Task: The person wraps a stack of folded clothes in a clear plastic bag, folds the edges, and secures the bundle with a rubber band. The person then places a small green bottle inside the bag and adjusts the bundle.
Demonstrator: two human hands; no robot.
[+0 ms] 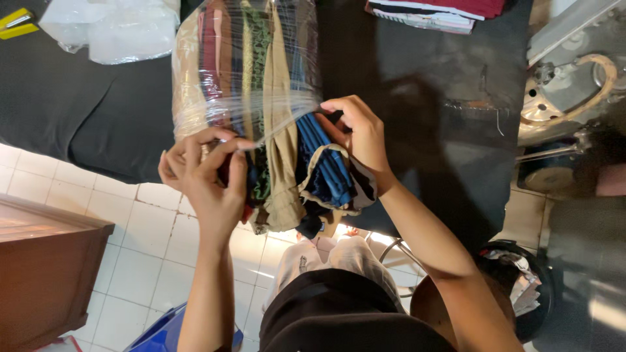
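Person seated at a tabletop (98, 111) draped in black cloth, both bare arms reaching up to its near edge.

A bundle of folded clothes (261, 78) lies on the tabletop, standing in a tight row: red, brown, green, tan, blue. Clear plastic bag (189, 85) covers the far part of the bundle; the near ends of the clothes stick out of the bag's open mouth and hang past the tabletop's edge, over the person's lap.

Left hand (202, 173): at the left side of the bag's mouth, grip pressed together, fingers pinching the stretched rim of the clear plastic against the reddish clothes. The film is pulled taut from this hand across to the other.

Right hand (362, 133): at the right side of the mouth, fingers curled down onto the blue folded clothes (329, 166), thumb underneath; grip closed on the blue fabric and, it seems, the plastic rim there. Exactly how much plastic it has, cannot tell.

Around: crumpled white plastic bags (124, 29) at the far left of the tabletop, a yellow object (16, 23) in the far corner, another folded stack (443, 13) of red and striped clothes at the far right. Wooden cabinet (45, 274) on the white tiled floor (150, 261) to the left. Metal machine (574, 85) to the right.
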